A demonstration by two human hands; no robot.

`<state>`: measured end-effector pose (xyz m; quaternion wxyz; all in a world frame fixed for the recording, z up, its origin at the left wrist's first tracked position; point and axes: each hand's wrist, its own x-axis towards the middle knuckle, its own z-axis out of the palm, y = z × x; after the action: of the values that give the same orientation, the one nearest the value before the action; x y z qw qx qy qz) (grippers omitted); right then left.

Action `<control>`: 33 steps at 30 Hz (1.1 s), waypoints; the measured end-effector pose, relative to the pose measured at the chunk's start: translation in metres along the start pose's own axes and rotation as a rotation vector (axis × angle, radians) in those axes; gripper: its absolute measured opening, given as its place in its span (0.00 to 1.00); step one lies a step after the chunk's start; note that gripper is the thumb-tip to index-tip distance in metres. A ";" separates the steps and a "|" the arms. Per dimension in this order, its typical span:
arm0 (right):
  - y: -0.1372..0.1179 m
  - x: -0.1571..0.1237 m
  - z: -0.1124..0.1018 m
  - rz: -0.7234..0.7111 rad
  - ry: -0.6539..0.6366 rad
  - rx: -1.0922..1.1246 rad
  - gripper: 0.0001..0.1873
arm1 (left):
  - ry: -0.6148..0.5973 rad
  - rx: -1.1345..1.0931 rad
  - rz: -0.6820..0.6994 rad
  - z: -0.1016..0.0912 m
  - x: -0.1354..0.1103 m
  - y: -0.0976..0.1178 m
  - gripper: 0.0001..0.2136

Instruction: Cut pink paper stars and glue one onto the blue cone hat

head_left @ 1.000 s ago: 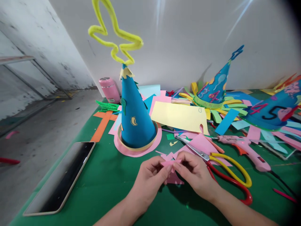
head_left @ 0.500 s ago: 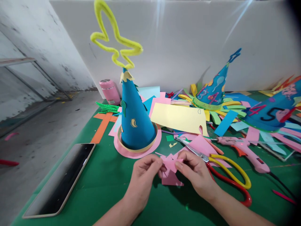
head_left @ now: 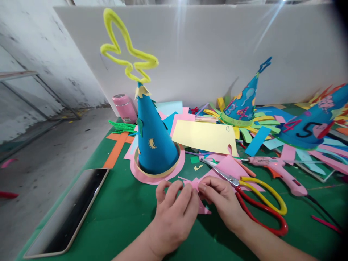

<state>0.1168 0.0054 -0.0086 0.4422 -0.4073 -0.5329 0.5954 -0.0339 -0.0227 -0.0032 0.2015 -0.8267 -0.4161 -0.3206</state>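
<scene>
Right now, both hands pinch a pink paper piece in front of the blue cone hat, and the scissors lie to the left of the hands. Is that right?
Not quite: the head view shows the scissors to the right, beside the right hand. The rest holds: left hand and right hand pinch the pink paper piece in front of the blue cone hat.

craft workshop | green mat (head_left: 127, 206), paper scraps (head_left: 255, 139) (cut), glue gun (head_left: 280, 172)
</scene>
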 end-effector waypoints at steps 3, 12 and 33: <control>-0.002 0.001 -0.003 0.041 0.020 -0.040 0.15 | -0.003 -0.051 -0.041 -0.001 0.004 -0.003 0.11; -0.002 0.000 -0.007 -0.018 0.061 -0.040 0.09 | -0.099 -1.125 -1.126 0.003 0.015 -0.005 0.03; -0.004 0.002 -0.010 -0.091 0.048 -0.078 0.11 | -0.253 -1.600 -1.303 0.004 0.015 0.004 0.09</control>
<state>0.1262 0.0097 -0.0056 0.4653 -0.4139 -0.5628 0.5436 -0.0225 -0.0139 0.0041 -0.6633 -0.3616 -0.4661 -0.4605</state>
